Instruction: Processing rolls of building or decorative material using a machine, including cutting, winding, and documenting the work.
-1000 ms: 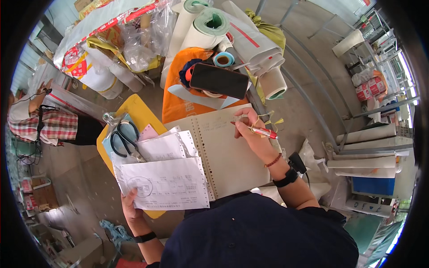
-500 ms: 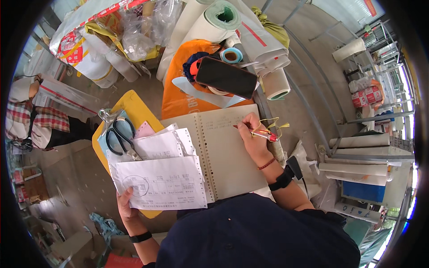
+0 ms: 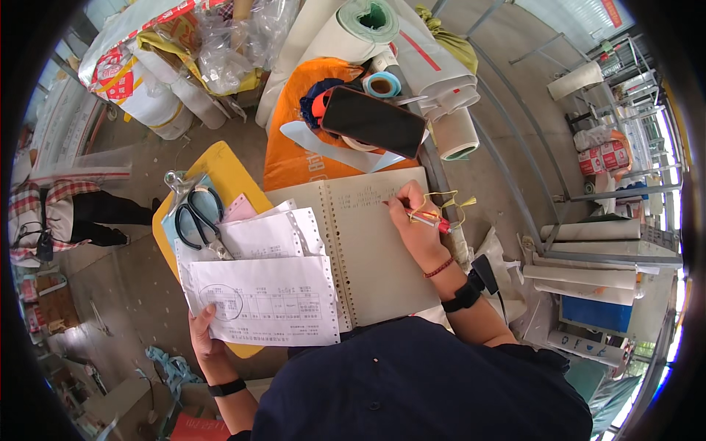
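A red and white pen [image 3: 430, 217], with a yellow string tied to it, is pinched in my right hand [image 3: 418, 231]. Its tip is on the upper right page of an open spiral notebook [image 3: 382, 264], near several short handwritten lines. My left hand [image 3: 206, 336] grips the lower left corner of a printed sheet [image 3: 276, 301], thumb on top near a pen-drawn circle; its other fingers are hidden beneath. The sheet lies over more papers on a yellow clipboard [image 3: 220, 163], overlapping the notebook's left side. Black-handled scissors [image 3: 193, 218] rest on those papers, by the metal clip [image 3: 176, 184].
Beyond the notebook, a black phone [image 3: 373, 125] lies on tape rolls [image 3: 382, 85] over an orange bag [image 3: 294, 158]. Large white rolls [image 3: 353, 37] stand behind. Metal rails [image 3: 515, 125] run along the right. A person [image 3: 55, 220] in a checked shirt stands at left.
The pen tip has shifted slightly left and up on the page, and the yellow string hangs differently. My left hand keeps its place. At left, the person and a plastic-wrapped strip have moved.
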The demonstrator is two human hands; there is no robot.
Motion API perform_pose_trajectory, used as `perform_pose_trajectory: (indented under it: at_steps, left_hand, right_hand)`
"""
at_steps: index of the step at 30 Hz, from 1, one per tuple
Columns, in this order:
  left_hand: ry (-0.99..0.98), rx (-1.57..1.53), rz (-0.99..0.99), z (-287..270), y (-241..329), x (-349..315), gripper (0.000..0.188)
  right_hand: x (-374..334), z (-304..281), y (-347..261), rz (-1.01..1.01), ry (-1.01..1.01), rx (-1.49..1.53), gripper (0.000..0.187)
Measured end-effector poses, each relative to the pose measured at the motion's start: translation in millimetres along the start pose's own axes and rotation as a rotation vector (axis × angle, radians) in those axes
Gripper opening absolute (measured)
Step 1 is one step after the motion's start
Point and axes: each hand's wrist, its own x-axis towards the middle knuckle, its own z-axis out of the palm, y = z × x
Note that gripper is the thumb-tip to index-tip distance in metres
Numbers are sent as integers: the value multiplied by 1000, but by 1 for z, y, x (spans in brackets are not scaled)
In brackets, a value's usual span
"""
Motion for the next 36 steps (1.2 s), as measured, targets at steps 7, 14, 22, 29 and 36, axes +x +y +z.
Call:
perform_pose_trajectory:
  at_steps: [7,14,22,29,36]
  left_hand:
    - [37,-26,3,2,1,-3,64]
    - [49,-30,20,5,-1,-3,64]
    - [48,-12,22,2,-1,-3,61]
    - [70,-11,25,1,-2,-3,64]
    - [82,-4,32,-6,-6,-1,66]
  right_hand:
    - [0,-4,-13,-31,-19,8,16]
    - [-1,-4,0,-11,10,48,17]
    - [-1,-3,5,6,6,57,16]
    - [0,-4,4,-27,18,-14,15]
    - [-3,-4,8,21,66,109,16]
